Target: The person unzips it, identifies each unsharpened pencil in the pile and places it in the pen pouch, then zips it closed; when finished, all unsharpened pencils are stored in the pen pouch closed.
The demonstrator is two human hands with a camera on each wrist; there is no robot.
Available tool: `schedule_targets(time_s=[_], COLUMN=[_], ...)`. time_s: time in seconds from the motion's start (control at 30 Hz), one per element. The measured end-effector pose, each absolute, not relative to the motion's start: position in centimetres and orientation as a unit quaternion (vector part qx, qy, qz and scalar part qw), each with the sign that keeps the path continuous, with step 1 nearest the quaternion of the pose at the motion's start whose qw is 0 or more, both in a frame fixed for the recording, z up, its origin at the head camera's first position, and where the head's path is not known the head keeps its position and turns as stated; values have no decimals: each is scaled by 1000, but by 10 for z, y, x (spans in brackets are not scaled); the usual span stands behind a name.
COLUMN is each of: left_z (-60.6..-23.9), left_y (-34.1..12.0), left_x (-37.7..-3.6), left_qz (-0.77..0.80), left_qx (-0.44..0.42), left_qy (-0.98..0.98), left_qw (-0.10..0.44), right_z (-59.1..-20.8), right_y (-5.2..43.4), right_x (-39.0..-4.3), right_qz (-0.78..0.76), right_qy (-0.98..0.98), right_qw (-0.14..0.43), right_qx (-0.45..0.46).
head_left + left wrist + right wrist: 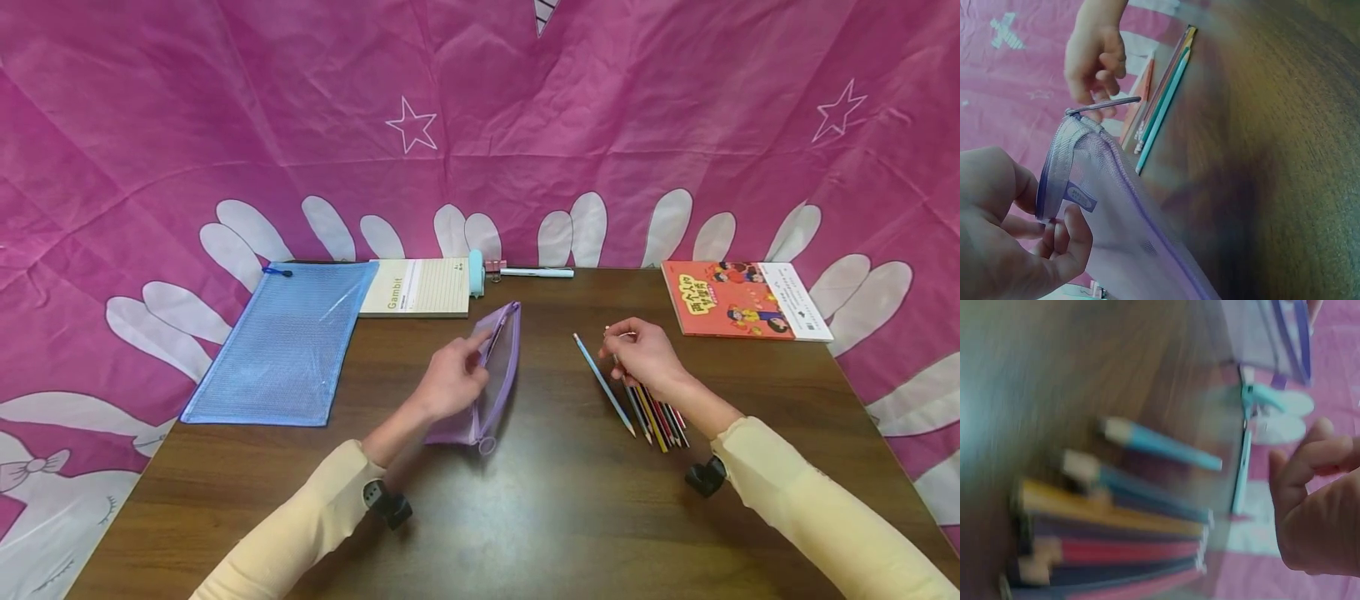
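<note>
My left hand (452, 381) pinches one edge of a purple mesh zipper pouch (504, 385), whose mouth gapes open. In the left wrist view, thumb and fingers hold the pouch (1129, 231) near a small sewn label (1080, 197). A ring-shaped zipper pull (487, 446) hangs at its near end. Over the far ends of several colored pencils (660, 423) hovers my right hand (637, 354), fingers loosely bent and nothing seen between them. One light blue pencil (604, 386) lies slightly apart, left of that group. The right wrist view shows the pencils (1116, 525) blurred.
A blue mesh zipper bag (281, 342) lies at the left beside a notebook (420, 287). Along the back edge are a light blue object (476, 272), a binder clip (494, 267) and a pen (536, 272). A red-covered book (738, 300) lies at the back right.
</note>
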State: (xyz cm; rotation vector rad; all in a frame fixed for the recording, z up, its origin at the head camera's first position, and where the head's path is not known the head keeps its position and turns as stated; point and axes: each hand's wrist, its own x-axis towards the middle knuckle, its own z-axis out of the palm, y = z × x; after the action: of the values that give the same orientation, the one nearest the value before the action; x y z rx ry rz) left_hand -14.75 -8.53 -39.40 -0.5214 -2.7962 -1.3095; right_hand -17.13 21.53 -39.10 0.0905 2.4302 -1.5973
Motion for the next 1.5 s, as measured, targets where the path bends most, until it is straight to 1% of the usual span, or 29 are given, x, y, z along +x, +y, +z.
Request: schedule_targets(time_s=[0.23, 0.4, 0.6, 0.8, 1.07, 1.5], left_z=[-392, -395, -399, -402, -404, -407], left_y=[-83, -80, -75, -71, -69, -70], left_x=[-148, -146, -143, -141, -139, -139], left_qz=[-410, -412, -409, -417, -423, -420], left_qx=[-169, -169, -184, -175, -171, -172], left_qy=[-896, -895, -894, -892, -889, -890], left_qw=[14, 3, -4, -28, -43, -44], right_z=[-398, -403, -406, -404, -406, -406], right_y=[242, 248, 252, 254, 253, 244], right_x=[-178, -179, -179, -180, -181, -184], right_qz=[-377, -322, -308, -304, -291, -255], right_qy=[919, 937, 940, 941, 944, 955], right_qw=[106, 115, 128, 138, 147, 144], right_qx=[-48, -75, -76, -59, -50, -39])
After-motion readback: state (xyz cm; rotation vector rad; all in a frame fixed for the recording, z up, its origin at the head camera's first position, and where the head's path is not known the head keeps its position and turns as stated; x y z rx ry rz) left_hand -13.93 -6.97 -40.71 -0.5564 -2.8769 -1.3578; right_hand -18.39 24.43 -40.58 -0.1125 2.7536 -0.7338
